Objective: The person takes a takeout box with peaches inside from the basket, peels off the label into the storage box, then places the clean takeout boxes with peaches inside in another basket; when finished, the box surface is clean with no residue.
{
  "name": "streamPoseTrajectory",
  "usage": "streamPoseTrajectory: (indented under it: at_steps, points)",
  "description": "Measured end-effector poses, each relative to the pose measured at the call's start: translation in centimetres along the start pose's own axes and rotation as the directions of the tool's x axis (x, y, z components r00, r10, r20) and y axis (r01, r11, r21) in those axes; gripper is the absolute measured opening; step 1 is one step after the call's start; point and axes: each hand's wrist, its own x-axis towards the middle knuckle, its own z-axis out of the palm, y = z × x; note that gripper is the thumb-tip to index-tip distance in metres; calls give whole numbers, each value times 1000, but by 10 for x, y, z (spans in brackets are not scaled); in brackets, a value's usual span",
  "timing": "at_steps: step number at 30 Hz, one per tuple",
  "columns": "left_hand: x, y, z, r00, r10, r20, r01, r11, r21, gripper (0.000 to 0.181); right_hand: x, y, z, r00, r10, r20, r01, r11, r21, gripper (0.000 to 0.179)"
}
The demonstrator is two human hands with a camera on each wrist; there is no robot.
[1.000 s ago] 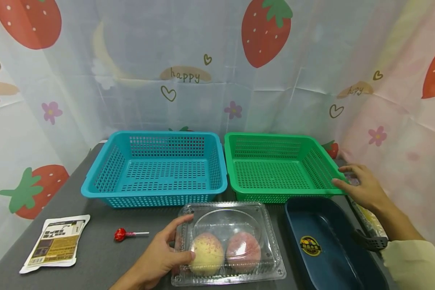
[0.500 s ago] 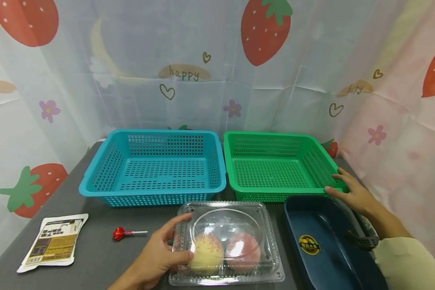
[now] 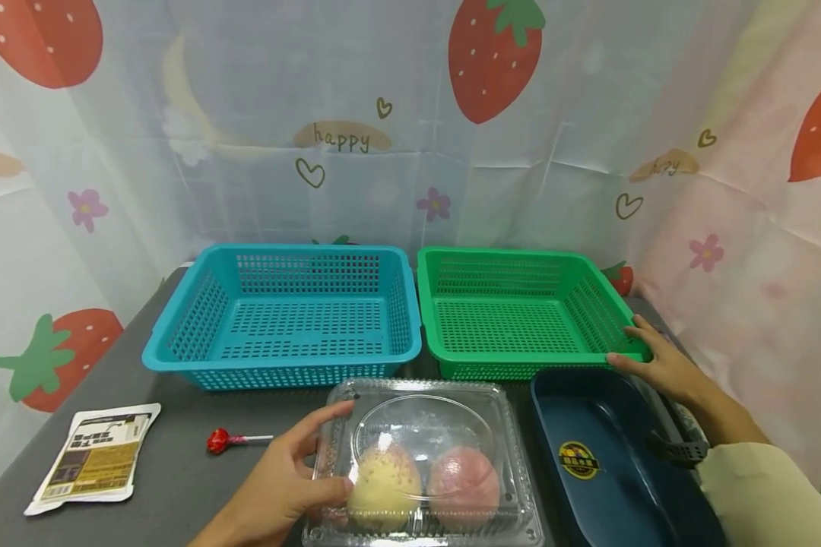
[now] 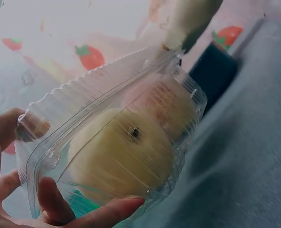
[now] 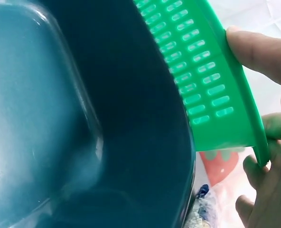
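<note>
My left hand (image 3: pixel 274 475) grips the left side of a clear plastic clamshell box (image 3: pixel 427 418), thumb and fingers on opposite faces. Two round fruits like peaches are inside: a yellow, red-speckled one (image 3: pixel 385 490) and a pink one (image 3: pixel 464 486). The left wrist view shows the box (image 4: pixel 117 90) tilted, its near edge held between thumb and fingers. At the front right corner of a green slotted basket (image 3: pixel 520 358), my right hand (image 3: pixel 673 374) holds the rim. In the right wrist view its thumb lies on the rim, and other fingers curl beneath the overhanging edge.
A blue basket (image 3: pixel 283 366) stands left of the green one. The dark blue tray (image 3: pixel 616 448) with a round sticker lies at right, under my right forearm. A printed pouch (image 3: pixel 94 460) and a red lollipop (image 3: pixel 219 441) lie left. A crinkly packet (image 5: pixel 206 209) shows beside the tray.
My right hand has moved left and down onto the green basket's corner. The clamshell in my left hand has come slightly nearer and left. The whole view has shifted a little.
</note>
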Motion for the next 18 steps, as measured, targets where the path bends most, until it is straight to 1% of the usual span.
streamPoseTrajectory:
  at_steps: [4, 8, 12, 15, 18]
  points:
    - [-4, 17, 6, 1000, 23, 22, -22, 1000, -12, 86, 1, -3, -3, 1000, 6, 2, -6, 1000, -11, 83]
    - [-2, 39, 16, 999, 39, 16, -39, 999, -15, 86, 2, -5, -4, 1000, 2, 1, -2, 1000, -23, 83]
    - [3, 61, 23, 999, 40, 11, -40, 999, 4, 84, 2, -4, -4, 1000, -8, -6, 8, 1000, -14, 82]
    - [8, 77, 27, 999, 43, 13, -43, 999, 2, 83, 1, -3, -3, 1000, -9, -10, 9, 1000, 0, 82]
    - [15, 91, 31, 999, 46, 5, -46, 999, 3, 83, 0, -2, -2, 1000, -8, -18, 9, 1000, 11, 82]
